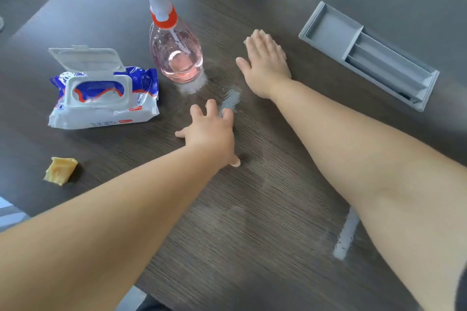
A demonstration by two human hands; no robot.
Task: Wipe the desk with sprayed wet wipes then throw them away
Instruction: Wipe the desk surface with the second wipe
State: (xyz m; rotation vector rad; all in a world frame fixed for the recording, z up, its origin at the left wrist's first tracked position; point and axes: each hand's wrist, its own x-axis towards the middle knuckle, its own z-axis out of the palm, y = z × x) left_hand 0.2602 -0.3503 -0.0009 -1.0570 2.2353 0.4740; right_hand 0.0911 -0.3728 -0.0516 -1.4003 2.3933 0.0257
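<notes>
The right hand (265, 63) lies flat on the dark bench (252, 209), its grip apart, with straight fingers pressing a wet wipe (245, 42) of which only a white corner shows. The left hand (209, 134) rests near it on spread fingertips, grip apart, holding nothing. A spray bottle (177, 53) and an open wipes pack (101, 98) stand further left.
</notes>
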